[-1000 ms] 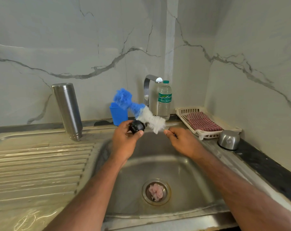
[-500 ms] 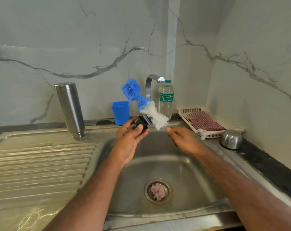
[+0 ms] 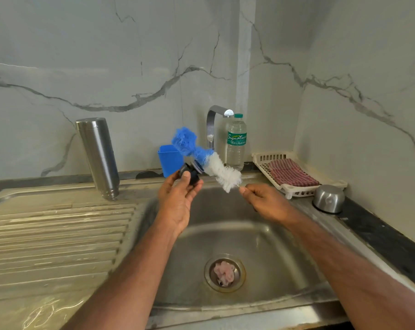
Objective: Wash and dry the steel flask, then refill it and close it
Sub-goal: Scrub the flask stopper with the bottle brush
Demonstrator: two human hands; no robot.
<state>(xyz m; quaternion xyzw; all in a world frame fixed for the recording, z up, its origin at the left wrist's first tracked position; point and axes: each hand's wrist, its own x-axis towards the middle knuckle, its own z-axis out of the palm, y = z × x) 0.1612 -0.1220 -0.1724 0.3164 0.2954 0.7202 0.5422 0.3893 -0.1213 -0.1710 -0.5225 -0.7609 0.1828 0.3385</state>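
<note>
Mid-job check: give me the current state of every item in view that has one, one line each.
steel flask: inverted on the drainboard, uncapped.
black stopper: gripped by the left hand, over the sink.
bottle brush: held by its wire handle in the right hand, bristles against the stopper.
tap: no water running.
water bottle: upright, capped.
steel cup: upside down on the counter.
checked cloth: folded in the white tray.
sink: strainer in the drain.

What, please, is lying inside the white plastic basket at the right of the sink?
In the white slotted plastic basket lies a folded red checked cloth. The cloth covers most of the floor, so anything beneath it cannot be seen.
</note>
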